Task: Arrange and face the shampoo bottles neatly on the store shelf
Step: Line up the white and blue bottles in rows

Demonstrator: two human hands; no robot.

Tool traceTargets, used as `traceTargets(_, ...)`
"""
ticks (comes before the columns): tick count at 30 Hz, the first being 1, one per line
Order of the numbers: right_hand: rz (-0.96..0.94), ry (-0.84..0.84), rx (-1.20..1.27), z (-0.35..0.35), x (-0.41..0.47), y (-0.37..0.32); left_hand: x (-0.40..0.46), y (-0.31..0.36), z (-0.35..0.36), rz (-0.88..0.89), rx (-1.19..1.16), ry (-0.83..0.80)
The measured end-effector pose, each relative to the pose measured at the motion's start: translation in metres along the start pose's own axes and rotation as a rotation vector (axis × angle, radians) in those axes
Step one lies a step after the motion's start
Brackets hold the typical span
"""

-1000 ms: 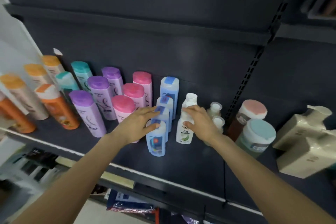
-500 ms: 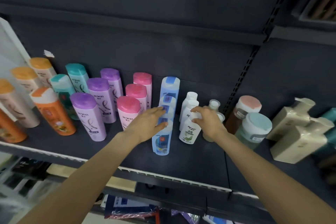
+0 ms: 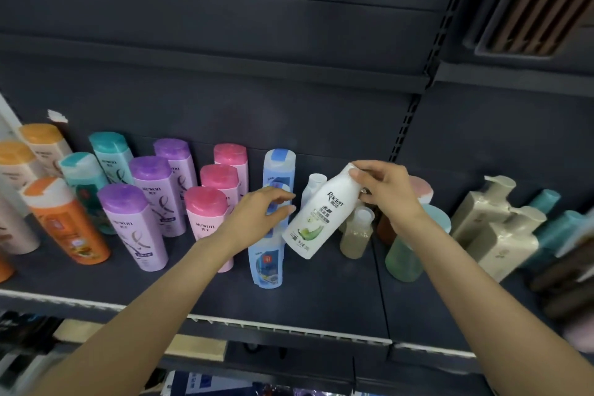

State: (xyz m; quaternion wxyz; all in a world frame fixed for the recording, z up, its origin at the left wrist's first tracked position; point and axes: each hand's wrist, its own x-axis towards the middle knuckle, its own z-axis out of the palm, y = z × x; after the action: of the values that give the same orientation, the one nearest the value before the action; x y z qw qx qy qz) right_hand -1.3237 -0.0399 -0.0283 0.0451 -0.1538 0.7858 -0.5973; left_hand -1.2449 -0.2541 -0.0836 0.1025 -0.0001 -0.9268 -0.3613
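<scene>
My right hand (image 3: 389, 193) grips a white shampoo bottle (image 3: 316, 219) by its cap and neck, lifted off the dark shelf (image 3: 321, 299) and tilted with its green-leaf label facing me. My left hand (image 3: 254, 219) curls its fingers and thumb round the top of the front blue bottle (image 3: 266, 264), in a row running back to a rear blue bottle (image 3: 279, 167). A second white bottle (image 3: 313, 185) stands behind the lifted one. Left of the blue row stand rows of pink bottles (image 3: 205, 215) and purple bottles (image 3: 135, 222).
Teal bottles (image 3: 83, 177) and orange bottles (image 3: 64, 222) fill the shelf's left. Small clear bottles (image 3: 356, 235), a green jar (image 3: 405, 254) and a pink-lidded jar (image 3: 422, 190) stand under my right wrist. Beige pump bottles (image 3: 501, 235) sit on the right. A slotted upright (image 3: 408, 125) divides the bays.
My right hand has lifted the front white bottle off the shelf and tilted it. My left hand stays at the blue row, its fingers now more curled.
</scene>
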Motion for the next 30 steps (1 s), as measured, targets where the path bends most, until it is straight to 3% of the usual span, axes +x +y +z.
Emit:
traceTargets(8,0.085,0.074,0.327,-0.015,0.003,-0.015,0.002,0.008,-0.010,-0.106,-0.401,-0.184)
traceTargets(12,0.101,0.074,0.459,-0.009,0.001,-0.015,-0.006,0.020,-0.024,-0.182,-0.702,-0.106)
traceTargets(16,0.168,0.011,0.502,-0.003,-0.001,-0.018,-0.016,0.025,-0.038,-0.133,-0.638,0.074)
traceTargets(22,0.374,-0.091,0.334,0.002,-0.008,-0.018,-0.033,0.022,-0.049,0.053,-0.355,0.246)
traceTargets(25,0.438,-0.118,0.467,0.003,-0.012,-0.018,-0.037,0.021,-0.053,0.114,-0.292,0.291)
traceTargets(30,0.459,-0.082,0.643,0.010,-0.020,-0.018,-0.040,0.017,-0.058,-0.037,-0.362,0.323)
